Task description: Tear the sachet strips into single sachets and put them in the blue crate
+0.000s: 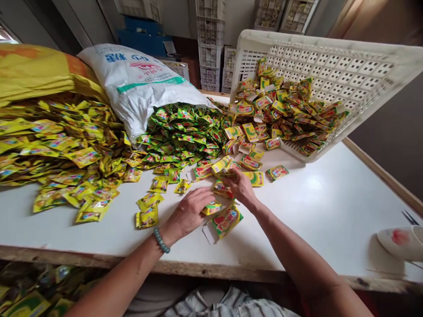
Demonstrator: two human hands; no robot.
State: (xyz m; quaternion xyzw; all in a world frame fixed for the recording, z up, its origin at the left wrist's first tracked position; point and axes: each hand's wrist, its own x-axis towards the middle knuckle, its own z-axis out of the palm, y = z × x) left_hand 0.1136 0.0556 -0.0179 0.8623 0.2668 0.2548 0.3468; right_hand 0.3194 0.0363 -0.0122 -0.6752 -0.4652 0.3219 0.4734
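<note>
My left hand (191, 209), with a beaded bracelet at the wrist, has its fingers curled round the end of a small green and yellow box (212, 208). My right hand (240, 187) is closed at a yellow box (222, 164) among several small boxes; its fingertips are partly hidden. Just below both hands lies an open-flapped green box (227, 221) with red and white print. Small yellow packets (147, 217) lie on the white table (274, 224) to the left of my left hand.
A tilted white crate (357, 79) spills boxes at the back right. A white sack (132, 88) with green packets (185, 132) and a yellow sack (36, 75) with yellow packets (82, 156) fill the back left. A white cup (399, 242) lies at the right edge.
</note>
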